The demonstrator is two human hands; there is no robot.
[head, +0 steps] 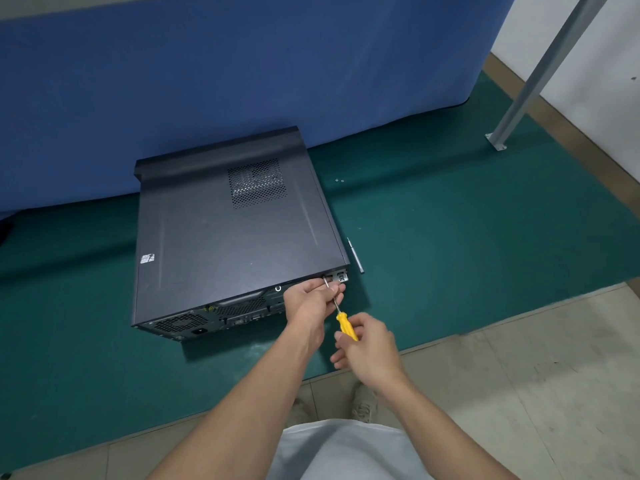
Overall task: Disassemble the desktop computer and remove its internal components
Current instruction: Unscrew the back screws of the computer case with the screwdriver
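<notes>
A blue cloth (207,81) hangs across the far side of the work area. Below it a green mat (450,237) covers the floor, with bare tiles (519,375) at the near edge. A slanted metal post (540,71) is bolted down at the far right.

The desktop computer (225,244) lies flat on its side on the mat, left of centre. Its long axis runs near to far: the rear panel (207,317) (fan grille, power socket, ports) faces the person, and the front bezel points toward the blue cloth. The side cover is on and faces up, with a perforated vent in its far right area.

The left hand (308,299) is at the near right corner of the case. Its fingers curl round the metal shaft of the screwdriver (343,322), close to the tip. The right hand (370,344) pinches the yellow handle between thumb and fingers. The screwdriver points away from the person and slightly left, with its tip at the top edge of the rear panel, just beside a silver bracket.

A slim silver tool (355,256) lies on the mat just beside the right side of the case, roughly parallel to it. Two small screws (339,180) lie together on the mat, right of the case's far end
</notes>
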